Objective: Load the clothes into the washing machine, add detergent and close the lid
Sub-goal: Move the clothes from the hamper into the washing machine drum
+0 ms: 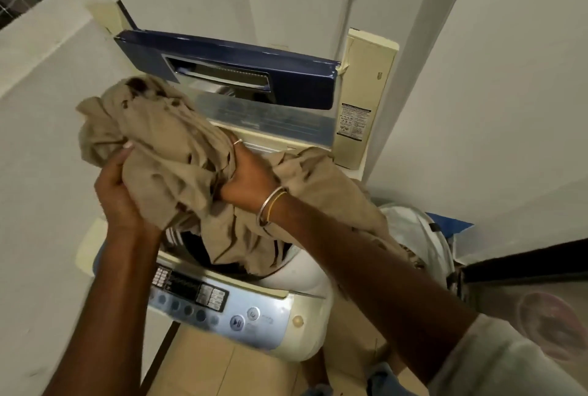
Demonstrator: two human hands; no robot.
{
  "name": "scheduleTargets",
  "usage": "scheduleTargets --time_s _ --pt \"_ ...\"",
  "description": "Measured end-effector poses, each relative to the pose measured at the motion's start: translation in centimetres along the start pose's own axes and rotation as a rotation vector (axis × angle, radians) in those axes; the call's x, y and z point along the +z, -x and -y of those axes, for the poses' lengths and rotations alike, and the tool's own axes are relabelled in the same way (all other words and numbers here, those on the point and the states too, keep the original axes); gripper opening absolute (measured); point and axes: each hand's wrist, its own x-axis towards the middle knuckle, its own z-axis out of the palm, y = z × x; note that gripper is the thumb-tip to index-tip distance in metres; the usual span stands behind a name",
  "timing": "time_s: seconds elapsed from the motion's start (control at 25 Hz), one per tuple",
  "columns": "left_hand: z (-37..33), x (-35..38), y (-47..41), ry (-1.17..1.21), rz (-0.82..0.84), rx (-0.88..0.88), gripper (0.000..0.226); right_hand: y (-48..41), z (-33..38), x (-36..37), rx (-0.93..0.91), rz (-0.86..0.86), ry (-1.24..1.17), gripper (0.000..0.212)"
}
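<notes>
A top-loading washing machine (299, 325) stands before me with its blue lid (292, 77) folded up at the back. Over the open drum I hold a bunched beige cloth (178, 154) with dark stains. My left hand (119, 192) grips the bundle from the left side. My right hand (246, 176), with a ring and bangles, grips it from the right. A long end of the cloth trails to the right over the machine's edge, and another end hangs down into the dark drum (197, 249).
The control panel (203, 297) with its buttons faces me at the machine's front. White walls close in on both sides. A laundry basket (416, 236) with pale items stands to the right of the machine. Tan tiles lie below.
</notes>
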Motion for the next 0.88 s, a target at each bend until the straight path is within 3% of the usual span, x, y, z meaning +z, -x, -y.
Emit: scheduleTargets --time_s 0.12,0.2,0.28,0.36,0.44,0.48,0.52,0.6,0.68,0.76,0.8,0.88 --pt "0.6 1.4 2.6 -0.236 -0.073 0.102 0.068 -1.6 -1.3 1.5 0.056 -0.192 -0.325 0.073" --pt "1.5 1.1 3.3 -0.441 -0.288 0.185 0.066 -1.6 -3.3 1.8 0.079 -0.317 -0.338 0.06" --pt "2.8 0.5 3.6 -0.634 -0.342 0.221 0.06 -0.7 -6.4 1.9 0.065 -0.328 -0.187 0.049" --pt "4.3 0.1 3.8 -0.802 -0.286 0.257 0.06 -0.4 -10.3 2.6 0.096 -0.173 0.32 0.053" --pt "6.7 -0.7 3.2 -1.09 -0.171 0.293 0.052 -0.2 -13.5 3.3 0.241 0.21 0.821 0.07" --pt "8.2 -1.5 2.5 -1.239 -0.088 0.238 0.043 -0.2 -14.2 3.4 0.315 0.376 0.939 0.074" --pt "9.9 -2.0 1.9 -1.311 0.003 0.085 0.034 -0.1 -14.1 3.2 0.343 0.499 0.995 0.074" --pt "12.9 -3.4 0.9 -1.309 0.152 -0.285 0.024 0.0 -12.5 3.0 0.276 0.587 1.021 0.068" --pt "15.2 -5.3 -0.4 -1.473 0.25 -0.47 0.05 0.8 -9.8 2.5 0.113 0.527 1.023 0.059" --pt "16.5 -5.5 -1.4 -1.65 0.24 -0.481 0.064 2.9 -8.1 0.8 -0.077 0.317 0.983 0.048" --pt "16.7 -4.7 -1.6 -1.697 0.186 -0.411 0.055 4.3 -7.9 -0.5 -0.15 0.182 0.953 0.046" --pt "16.6 -1.5 -0.5 -1.703 0.073 -0.068 0.034 7.3 -8.4 -3.2 -0.183 -0.098 0.866 0.051"
